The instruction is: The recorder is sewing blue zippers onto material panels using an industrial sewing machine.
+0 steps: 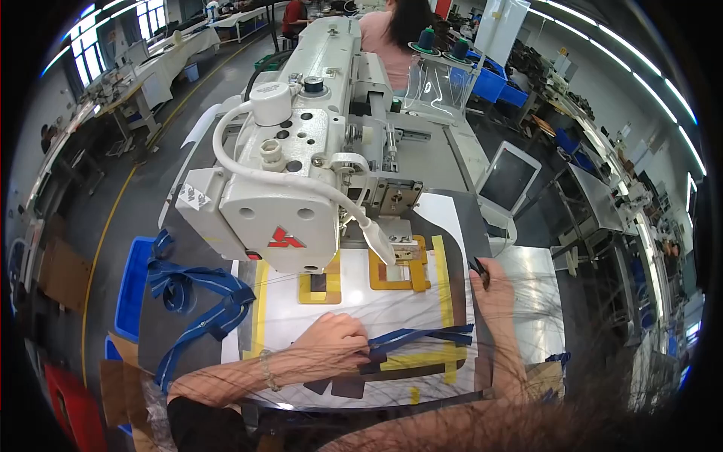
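Observation:
My left hand (333,339) is closed over the near part of the white work plate (286,331), its fingers on the end of a blue zipper strip (422,336). To the right, the strip splits into two tails across yellow tape. At the plate's right edge my right hand (494,290) is wrapped round a small black pointed tool (479,271), mostly hidden in the fingers. A large white sewing machine (282,196) stands over the plate's far side. Two amber frames, a left one (320,299) and a right one (388,285), lie beneath its head.
A tangle of blue zipper tape (218,316) lies left of the plate, beside a blue bin (134,290). Dark flat pieces (348,387) lie by the near edge. A tablet-like screen (509,177) stands at the right. Beyond the machine sits another person (380,45).

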{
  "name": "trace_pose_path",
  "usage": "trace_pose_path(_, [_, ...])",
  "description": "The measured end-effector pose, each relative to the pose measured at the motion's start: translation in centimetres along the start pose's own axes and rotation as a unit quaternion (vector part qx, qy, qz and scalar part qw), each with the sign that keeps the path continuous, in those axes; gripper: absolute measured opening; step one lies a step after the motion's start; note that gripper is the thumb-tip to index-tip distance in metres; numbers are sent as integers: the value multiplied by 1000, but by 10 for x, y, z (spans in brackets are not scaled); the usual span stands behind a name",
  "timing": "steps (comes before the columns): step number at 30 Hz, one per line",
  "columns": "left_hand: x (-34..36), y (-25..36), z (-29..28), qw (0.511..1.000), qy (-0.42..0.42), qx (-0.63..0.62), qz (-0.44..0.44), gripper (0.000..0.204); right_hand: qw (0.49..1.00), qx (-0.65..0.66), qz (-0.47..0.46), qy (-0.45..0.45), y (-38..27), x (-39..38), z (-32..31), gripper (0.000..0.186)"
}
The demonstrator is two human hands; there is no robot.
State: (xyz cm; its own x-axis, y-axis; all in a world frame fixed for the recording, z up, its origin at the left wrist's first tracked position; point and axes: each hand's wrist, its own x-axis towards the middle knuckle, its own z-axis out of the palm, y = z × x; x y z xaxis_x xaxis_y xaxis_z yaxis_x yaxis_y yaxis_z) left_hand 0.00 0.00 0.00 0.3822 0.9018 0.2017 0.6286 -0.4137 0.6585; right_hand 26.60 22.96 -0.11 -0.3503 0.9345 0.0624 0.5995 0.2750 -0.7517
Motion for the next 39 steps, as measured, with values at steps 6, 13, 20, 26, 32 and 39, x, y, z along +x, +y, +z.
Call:
trace_pose_path(6, [-41, 2, -15, 996, 49, 67, -29, 12, 934, -268, -225, 74, -8, -12, 8, 39])
trace_pose_path(13, [-46, -3, -20, 969, 71, 238, 3, 15, 926, -282, -181, 173, -1, -82, -1, 42])
trace_pose_path(20, [-49, -33, -6, 979, 174, 105, -3, 12, 925, -241, -102, 274, 18, -159, 14, 52])
trace_pose_path(26, [-56, -16, 0, 959, 273, 72, -8, 9, 920, -161, -94, 344, 15, -150, 7, 40])
trace_pose_path(32, [-24, -47, -4, 966, 246, -55, 67, 8, 916, -151, -85, 362, 26, -155, 16, 34])
trace_pose_path(39, [12, -48, -14, 961, 230, -109, 111, 10, 918, -145, -78, 360, 21, -153, 14, 32])
